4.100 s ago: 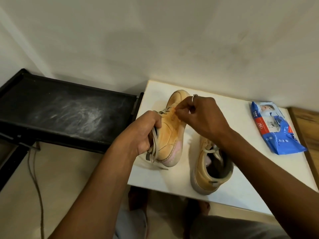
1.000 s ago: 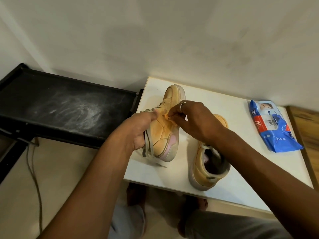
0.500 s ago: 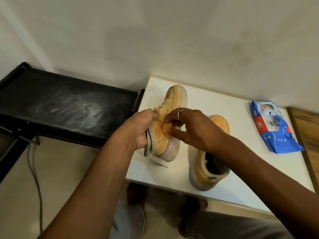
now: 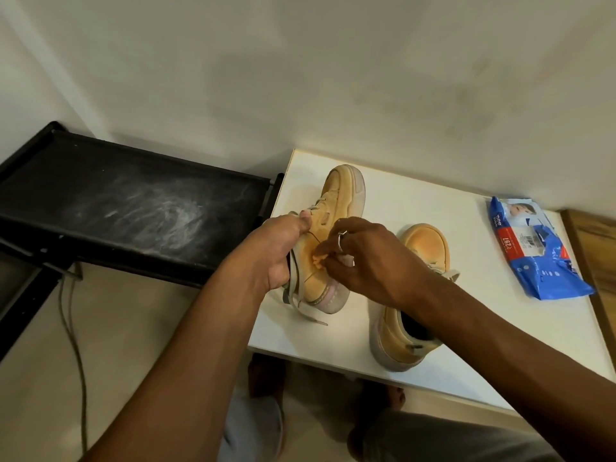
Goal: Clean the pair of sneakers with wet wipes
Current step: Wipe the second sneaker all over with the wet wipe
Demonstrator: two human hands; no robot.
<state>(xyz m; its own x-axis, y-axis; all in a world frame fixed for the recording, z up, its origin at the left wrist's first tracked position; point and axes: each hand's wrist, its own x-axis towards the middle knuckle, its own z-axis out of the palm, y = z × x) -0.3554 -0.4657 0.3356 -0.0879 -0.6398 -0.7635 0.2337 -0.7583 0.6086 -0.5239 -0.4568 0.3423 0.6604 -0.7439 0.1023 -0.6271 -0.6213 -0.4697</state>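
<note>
Nearest, two bare forearms reach forward over the floor and the near edge of the white tabletop (image 4: pixel 383 195), with feet partly visible beneath it. A tan sneaker (image 4: pixel 398 345) stands upright on the tabletop near that edge, toe pointing away, partly crossed by the right forearm.

The left hand (image 4: pixel 283 251) holds a closed grip on the second sneaker (image 4: pixel 336 201). Its fingers curl round the laced top from the left and the thumb lies along the upper. This sneaker is turned on its side, sole facing right and toe pointing away. Its heel is low over the tabletop, and I cannot tell whether it touches. A loose lace (image 4: pixel 311 316) trails from it onto the tabletop.

The right hand (image 4: pixel 370 261) comes in from the right with its wrist bent down, a ring (image 4: pixel 341 235) on one finger. Its grip is tight: the curled fingertips pinch a small crumpled wipe (image 4: pixel 318 260), stained orange, and press it against the sneaker's side just beside the left thumb.

Farther right, well apart from both sneakers, a blue wipes pack (image 4: pixel 533 248) lies flat on the tabletop. To the left stands a black tray (image 4: pixel 133 201) with whitish smears, and a cable (image 4: pixel 71 328) hangs below it. A pale wall (image 4: pixel 300 78) rises behind.
</note>
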